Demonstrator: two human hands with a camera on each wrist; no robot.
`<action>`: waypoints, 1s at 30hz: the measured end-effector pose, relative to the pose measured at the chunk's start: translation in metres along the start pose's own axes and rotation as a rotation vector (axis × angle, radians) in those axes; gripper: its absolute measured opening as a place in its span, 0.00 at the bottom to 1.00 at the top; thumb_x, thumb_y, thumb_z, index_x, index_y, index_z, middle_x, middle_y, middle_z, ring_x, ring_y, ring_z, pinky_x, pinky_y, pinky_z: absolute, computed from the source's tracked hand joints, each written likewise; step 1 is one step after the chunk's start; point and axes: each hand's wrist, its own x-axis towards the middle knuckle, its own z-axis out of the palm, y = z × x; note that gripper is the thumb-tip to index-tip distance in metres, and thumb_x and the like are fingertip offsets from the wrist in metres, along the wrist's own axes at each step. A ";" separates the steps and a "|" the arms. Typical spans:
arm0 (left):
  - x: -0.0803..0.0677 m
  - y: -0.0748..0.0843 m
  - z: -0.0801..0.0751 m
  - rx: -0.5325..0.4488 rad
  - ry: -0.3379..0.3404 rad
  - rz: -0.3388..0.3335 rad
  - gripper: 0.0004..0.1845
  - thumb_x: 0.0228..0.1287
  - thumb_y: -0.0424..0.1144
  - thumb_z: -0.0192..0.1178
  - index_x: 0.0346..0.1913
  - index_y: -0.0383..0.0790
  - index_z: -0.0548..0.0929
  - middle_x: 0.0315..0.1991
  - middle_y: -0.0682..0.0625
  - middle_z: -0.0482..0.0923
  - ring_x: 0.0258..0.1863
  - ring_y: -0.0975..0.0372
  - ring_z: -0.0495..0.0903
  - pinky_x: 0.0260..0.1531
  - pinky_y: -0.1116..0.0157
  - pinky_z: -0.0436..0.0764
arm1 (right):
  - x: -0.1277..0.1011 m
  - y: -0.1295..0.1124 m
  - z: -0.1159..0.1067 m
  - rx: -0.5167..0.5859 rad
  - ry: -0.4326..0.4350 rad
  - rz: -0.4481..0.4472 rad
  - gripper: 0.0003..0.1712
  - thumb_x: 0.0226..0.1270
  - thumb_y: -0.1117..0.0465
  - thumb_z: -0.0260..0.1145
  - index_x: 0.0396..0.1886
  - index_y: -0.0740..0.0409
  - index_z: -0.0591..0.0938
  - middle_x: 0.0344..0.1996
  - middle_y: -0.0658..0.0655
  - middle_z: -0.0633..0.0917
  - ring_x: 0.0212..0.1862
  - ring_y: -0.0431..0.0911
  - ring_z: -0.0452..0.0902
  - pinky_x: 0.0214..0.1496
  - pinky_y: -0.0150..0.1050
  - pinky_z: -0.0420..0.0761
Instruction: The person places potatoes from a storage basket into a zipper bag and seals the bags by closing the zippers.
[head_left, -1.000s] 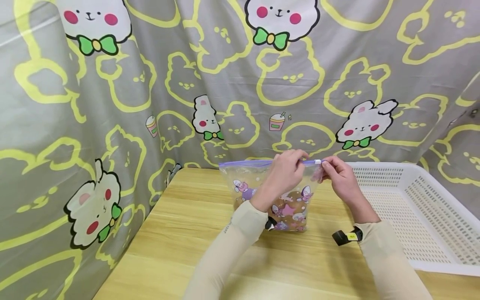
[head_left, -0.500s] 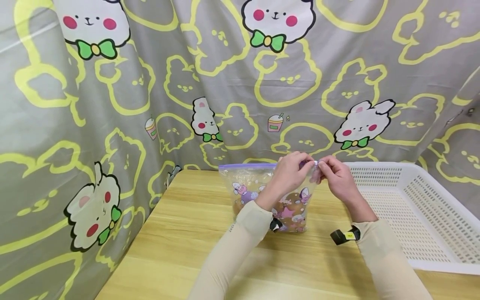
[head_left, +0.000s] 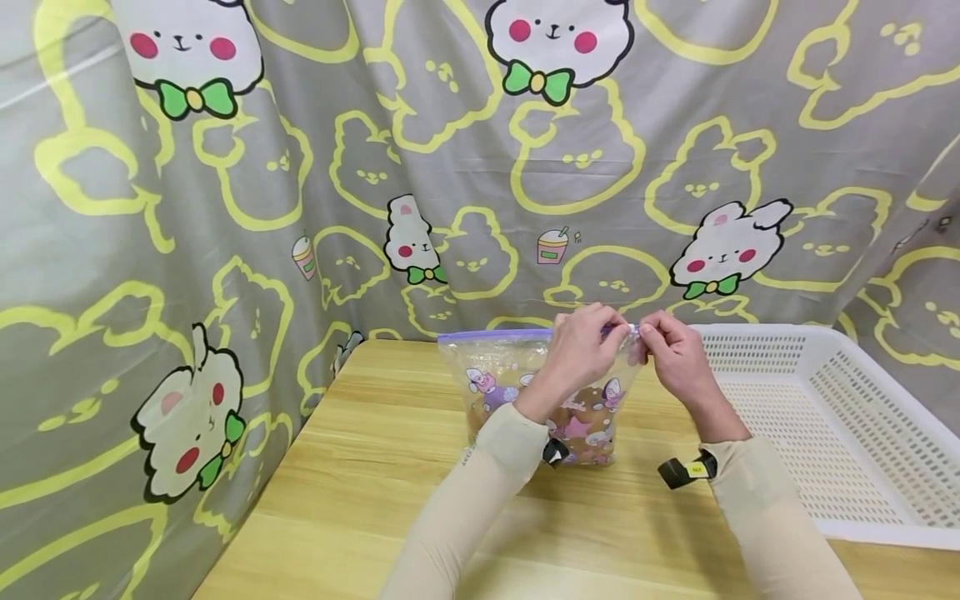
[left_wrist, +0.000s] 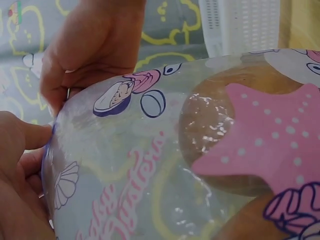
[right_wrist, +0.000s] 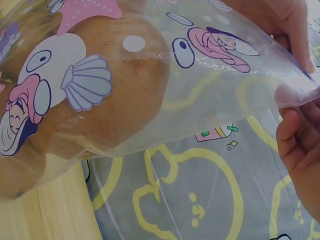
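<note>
A clear slider zip bag (head_left: 495,354) stands upright on the table in the head view. It has a purple zip edge and pink starfish and shell prints. Large, rounded brown items (right_wrist: 135,90) fill its lower part; their kind is unclear. My left hand (head_left: 585,346) pinches the zip edge near its right end, thumb and fingers close to the white slider. My right hand (head_left: 675,354) pinches the bag's top right corner between thumb and curled forefinger. Both hands, left (left_wrist: 17,165) and right (left_wrist: 95,45), meet the zip edge in the left wrist view.
A white slotted plastic basket (head_left: 870,387) sits right of the bag, beside my right forearm. The wooden table (head_left: 360,433) extends left and forward of the bag. Behind it hangs a grey curtain (head_left: 465,158) with rabbit prints. Each wrist wears a black camera strap.
My left hand has slid right along the zip edge, coming close to the right hand at the corner. The zip edge's left part looks straighter. My right hand has barely moved.
</note>
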 end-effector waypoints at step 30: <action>-0.008 -0.022 -0.005 -0.037 0.044 -0.022 0.07 0.67 0.44 0.56 0.35 0.51 0.84 0.34 0.63 0.79 0.33 0.73 0.72 0.41 0.66 0.65 | 0.004 0.007 -0.007 0.067 -0.106 0.024 0.10 0.70 0.76 0.48 0.28 0.76 0.72 0.15 0.63 0.72 0.17 0.44 0.70 0.19 0.31 0.72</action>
